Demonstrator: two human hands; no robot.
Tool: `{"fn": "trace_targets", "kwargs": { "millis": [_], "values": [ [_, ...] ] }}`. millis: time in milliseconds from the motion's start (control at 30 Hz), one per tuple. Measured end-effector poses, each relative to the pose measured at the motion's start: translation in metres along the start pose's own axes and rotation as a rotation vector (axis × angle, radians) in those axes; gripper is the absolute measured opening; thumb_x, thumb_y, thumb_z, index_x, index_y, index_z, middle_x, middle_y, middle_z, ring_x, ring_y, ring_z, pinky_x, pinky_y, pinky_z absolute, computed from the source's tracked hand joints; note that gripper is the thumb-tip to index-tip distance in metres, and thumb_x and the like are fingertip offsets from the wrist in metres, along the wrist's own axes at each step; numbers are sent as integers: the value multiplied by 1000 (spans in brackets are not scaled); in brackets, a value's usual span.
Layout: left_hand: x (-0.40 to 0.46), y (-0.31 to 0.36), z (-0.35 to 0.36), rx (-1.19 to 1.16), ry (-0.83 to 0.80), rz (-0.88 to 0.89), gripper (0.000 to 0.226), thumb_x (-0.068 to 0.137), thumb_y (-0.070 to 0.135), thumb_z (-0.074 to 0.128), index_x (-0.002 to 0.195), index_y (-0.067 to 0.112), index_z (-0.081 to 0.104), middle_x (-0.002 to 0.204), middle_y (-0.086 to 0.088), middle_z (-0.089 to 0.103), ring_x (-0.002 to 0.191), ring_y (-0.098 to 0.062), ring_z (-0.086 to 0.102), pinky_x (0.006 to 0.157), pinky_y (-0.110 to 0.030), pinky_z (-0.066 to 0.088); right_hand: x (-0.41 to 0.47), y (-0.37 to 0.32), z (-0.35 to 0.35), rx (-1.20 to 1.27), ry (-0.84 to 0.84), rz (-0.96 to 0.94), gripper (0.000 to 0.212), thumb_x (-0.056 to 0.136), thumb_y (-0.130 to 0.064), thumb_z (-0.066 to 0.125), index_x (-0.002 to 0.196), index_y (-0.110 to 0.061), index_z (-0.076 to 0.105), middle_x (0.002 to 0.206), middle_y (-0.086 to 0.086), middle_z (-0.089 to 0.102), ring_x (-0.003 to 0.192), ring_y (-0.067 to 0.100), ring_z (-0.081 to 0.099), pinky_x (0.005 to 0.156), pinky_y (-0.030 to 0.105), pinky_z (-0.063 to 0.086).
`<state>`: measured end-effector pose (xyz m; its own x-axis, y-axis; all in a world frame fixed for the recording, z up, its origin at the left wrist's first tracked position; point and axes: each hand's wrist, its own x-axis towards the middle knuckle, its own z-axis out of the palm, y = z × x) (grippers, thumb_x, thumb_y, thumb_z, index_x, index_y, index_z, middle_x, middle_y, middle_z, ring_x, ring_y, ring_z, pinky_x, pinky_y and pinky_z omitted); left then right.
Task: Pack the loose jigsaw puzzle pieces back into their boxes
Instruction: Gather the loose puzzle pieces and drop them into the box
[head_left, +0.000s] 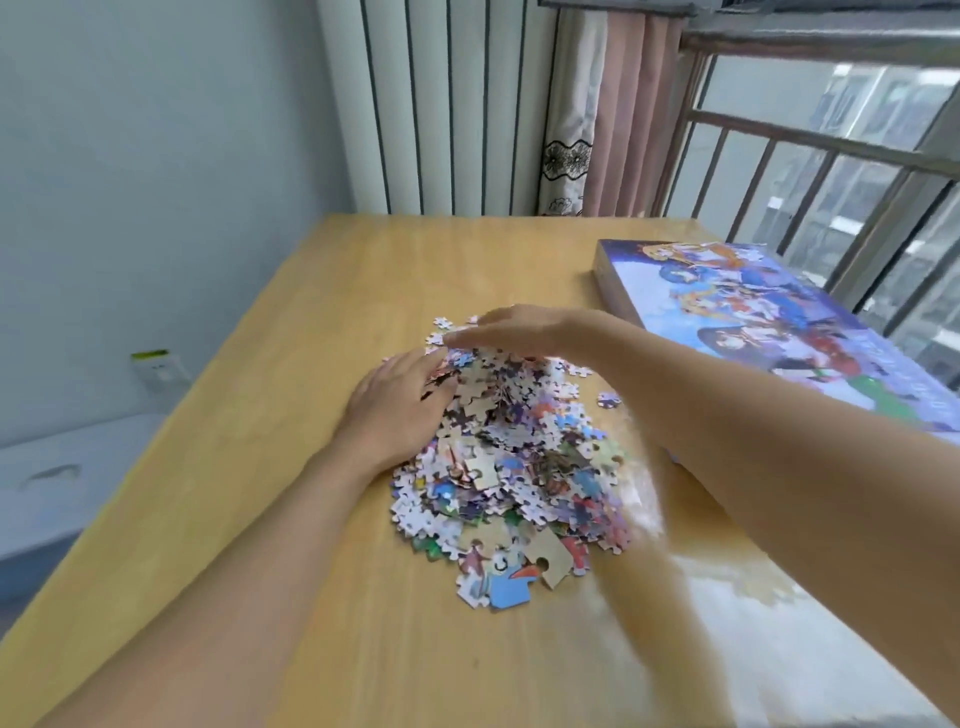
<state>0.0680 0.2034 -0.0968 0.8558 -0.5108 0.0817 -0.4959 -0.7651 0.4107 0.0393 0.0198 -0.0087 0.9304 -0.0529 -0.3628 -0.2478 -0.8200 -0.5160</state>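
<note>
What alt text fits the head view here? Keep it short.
Two bare hands gather a heap of loose jigsaw pieces on a wooden table: the left hand cups its left side, the right hand curves over its far edge. A closed puzzle box lies at right by the window.

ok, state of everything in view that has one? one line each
puzzle pieces: loose, heaped in one pile on the table, none boxed
puzzle box: closed, lying flat at the table's right edge, apart from the pile
left hand: open, fingers pressed into the pile's left side
right hand: open, palm down over the pile's far end
curtain: drawn aside beside the window
</note>
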Motion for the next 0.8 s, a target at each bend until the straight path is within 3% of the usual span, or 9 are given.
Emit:
{"fn": "trace_targets", "kwargs": {
  "millis": [100, 267, 467, 633, 800],
  "values": [
    [2, -1, -1, 13, 17, 32, 62, 99, 64, 26, 155, 36, 24, 163, 11, 23, 150, -15, 19, 123, -46, 16, -3, -14, -1, -110, -33, 6, 75, 79, -60, 75, 137, -19, 53, 128, -2, 55, 117, 22, 55, 103, 39, 49],
    [1, 0, 1, -38, 18, 64, 61, 101, 61, 27, 154, 31, 25, 162, 10, 26, 148, -15, 24, 121, -46, 22, -4, -15, -4, -28, -46, 86, 73, 66, -36, 93, 128, -20, 57, 127, 7, 62, 113, 29, 61, 90, 39, 58],
    [-1, 4, 0, -156, 51, 51, 57, 104, 52, 24, 155, 27, 26, 158, 7, 33, 145, -15, 30, 118, -42, 28, 0, -17, 3, 101, -50, 153, 80, 57, -26, 98, 125, -14, 59, 114, 9, 66, 93, 26, 64, 78, 38, 62],
    [-3, 4, 1, -210, 76, 70, 56, 104, 51, 23, 153, 25, 30, 154, 5, 39, 143, -15, 34, 116, -42, 31, -9, -18, 7, 225, -62, 152, 52, 65, -17, 94, 111, -7, 71, 102, 11, 72, 82, 24, 60, 70, 33, 60],
    [-6, 9, -2, -344, 99, 71, 64, 102, 58, 18, 154, 23, 31, 157, 4, 35, 145, -12, 29, 121, -39, 24, -20, -17, 6, 337, -70, 145, 44, 70, -8, 89, 110, -3, 70, 99, 13, 71, 85, 23, 64, 68, 31, 59]
  ]
}}
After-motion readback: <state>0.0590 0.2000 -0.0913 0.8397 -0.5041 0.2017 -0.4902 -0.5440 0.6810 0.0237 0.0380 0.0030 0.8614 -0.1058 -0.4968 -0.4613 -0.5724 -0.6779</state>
